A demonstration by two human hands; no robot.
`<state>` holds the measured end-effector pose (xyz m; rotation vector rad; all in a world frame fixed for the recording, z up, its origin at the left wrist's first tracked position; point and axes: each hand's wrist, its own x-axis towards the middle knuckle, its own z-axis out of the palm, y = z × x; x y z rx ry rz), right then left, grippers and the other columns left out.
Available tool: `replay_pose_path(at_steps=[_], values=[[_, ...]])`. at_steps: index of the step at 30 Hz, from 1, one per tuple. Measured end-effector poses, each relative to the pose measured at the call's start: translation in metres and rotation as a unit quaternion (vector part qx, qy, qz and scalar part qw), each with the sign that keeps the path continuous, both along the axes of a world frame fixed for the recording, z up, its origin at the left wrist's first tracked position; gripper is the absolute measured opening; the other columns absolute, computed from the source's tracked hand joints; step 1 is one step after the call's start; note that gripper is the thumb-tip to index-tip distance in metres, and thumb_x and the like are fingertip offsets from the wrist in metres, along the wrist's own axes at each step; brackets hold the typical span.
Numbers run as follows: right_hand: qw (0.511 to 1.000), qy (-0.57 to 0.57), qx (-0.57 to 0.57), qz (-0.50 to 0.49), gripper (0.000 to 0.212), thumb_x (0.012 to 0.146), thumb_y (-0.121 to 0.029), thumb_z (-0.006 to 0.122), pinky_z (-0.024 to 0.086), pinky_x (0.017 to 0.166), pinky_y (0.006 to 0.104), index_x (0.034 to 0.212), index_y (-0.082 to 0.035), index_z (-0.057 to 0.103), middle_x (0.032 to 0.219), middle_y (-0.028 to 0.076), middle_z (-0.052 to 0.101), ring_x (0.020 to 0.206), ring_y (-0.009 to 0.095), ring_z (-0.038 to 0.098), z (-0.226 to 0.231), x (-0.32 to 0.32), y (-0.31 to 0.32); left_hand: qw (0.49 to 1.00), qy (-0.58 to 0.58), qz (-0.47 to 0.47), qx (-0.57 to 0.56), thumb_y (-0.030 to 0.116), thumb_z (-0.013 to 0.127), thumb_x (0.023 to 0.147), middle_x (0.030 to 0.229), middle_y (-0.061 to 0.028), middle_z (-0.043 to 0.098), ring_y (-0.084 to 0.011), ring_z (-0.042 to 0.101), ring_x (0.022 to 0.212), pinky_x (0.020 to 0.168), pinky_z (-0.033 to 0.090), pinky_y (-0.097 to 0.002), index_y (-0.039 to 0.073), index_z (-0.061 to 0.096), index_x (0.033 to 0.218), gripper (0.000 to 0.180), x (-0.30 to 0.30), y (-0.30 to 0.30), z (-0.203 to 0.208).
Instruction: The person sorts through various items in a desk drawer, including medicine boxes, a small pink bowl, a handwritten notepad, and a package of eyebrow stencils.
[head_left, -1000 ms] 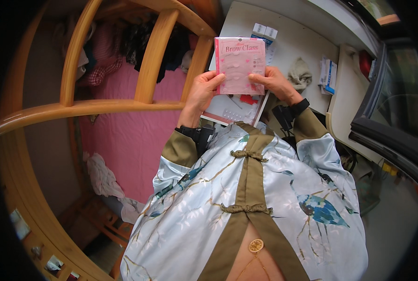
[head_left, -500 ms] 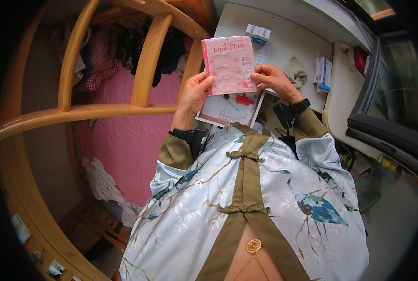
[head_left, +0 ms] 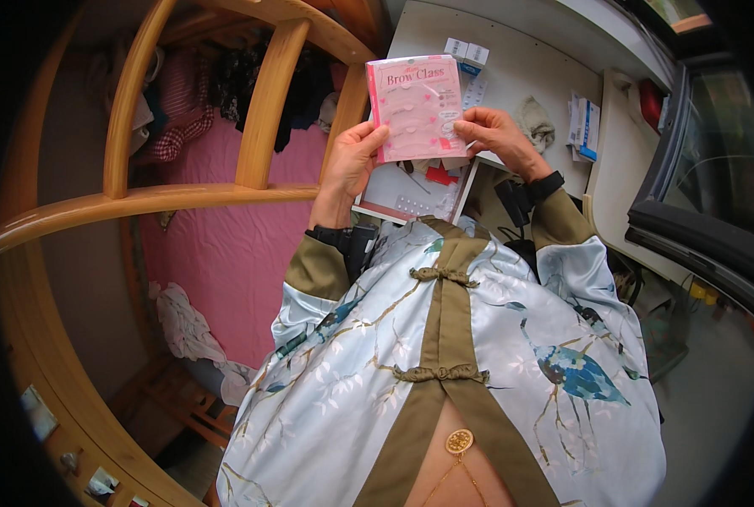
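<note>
A flat pink packet (head_left: 415,106) with small hearts and rows of clear curved shapes is held up above an open drawer (head_left: 375,204). Its left edge is pinched between the thumb and fingers of my left hand (head_left: 353,160). At its lower right edge, my right hand (head_left: 497,139) grips it the same way. Beneath the packet, the drawer holds a blister pack (head_left: 413,205) and a small red item (head_left: 441,175); the packet hides part of the drawer's contents.
On the white desk (head_left: 529,63) lie small white boxes (head_left: 467,52), a crumpled cloth (head_left: 534,123) and blue-and-white boxes (head_left: 583,127). A wooden bed rail (head_left: 183,201) borders a pink-sheeted bed (head_left: 216,270) on the left. At right stands a dark-framed window (head_left: 707,169).
Both hands have lifted the packet slightly away from me, and it is tilted a little more. The grip on it looks the same.
</note>
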<state>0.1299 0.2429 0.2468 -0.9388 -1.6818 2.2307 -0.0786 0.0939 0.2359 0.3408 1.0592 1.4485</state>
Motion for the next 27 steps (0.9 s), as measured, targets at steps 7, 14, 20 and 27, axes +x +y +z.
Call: replay_pose_path(at_steps=[7, 14, 20, 27], values=[[0.964, -0.046, 0.254, -0.063, 0.019, 0.081, -0.018, 0.063, 0.051, 0.062, 0.0261, 0.086, 0.0, 0.06, 0.086, 0.009, 0.061, 0.071, 0.015, 0.061, 0.01, -0.015, -0.009, 0.99, 0.125, -0.046, 0.046, 0.028, 0.054, 0.089, 0.141, -0.0134, 0.027, -0.0222, 0.035, 0.125, 0.096, 0.038, -0.0339, 0.008, 0.018, 0.139, 0.065, 0.008, 0.009, 0.01], [0.928, 0.071, 0.364, 0.037, 0.015, 0.079, -0.013, 0.064, 0.048, 0.071, 0.0281, 0.088, -0.001, 0.062, 0.104, 0.012, 0.059, 0.086, 0.018, 0.06, 0.034, -0.037, -0.033, 0.997, 0.014, -0.007, 0.078, 0.015, 0.049, 0.091, 0.118, -0.011, 0.051, -0.0178, 0.055, 0.101, 0.08, 0.05, -0.0329, 0.002, 0.041, 0.117, 0.031, 0.013, 0.013, 0.008], [0.889, -0.023, 0.448, -0.094, 0.026, 0.082, -0.014, 0.062, 0.048, 0.069, 0.0246, 0.104, -0.001, 0.058, 0.094, 0.01, 0.061, 0.078, 0.016, 0.059, 0.02, -0.016, -0.008, 0.996, -0.003, -0.002, 0.084, 0.012, 0.049, 0.09, 0.107, -0.0099, 0.058, -0.0173, 0.06, 0.091, 0.076, 0.053, -0.034, 0.0, 0.046, 0.111, 0.024, 0.003, 0.006, 0.004], [0.992, -0.006, 0.127, -0.027, 0.028, 0.085, -0.016, 0.061, 0.047, 0.068, 0.0222, 0.103, 0.004, 0.056, 0.085, 0.005, 0.061, 0.073, 0.009, 0.055, 0.024, -0.009, -0.005, 0.998, 0.003, -0.008, 0.064, 0.013, 0.051, 0.09, 0.106, -0.01, 0.058, -0.0161, 0.06, 0.091, 0.077, 0.053, -0.0329, 0.0, 0.047, 0.11, 0.025, 0.006, 0.004, 0.008]])
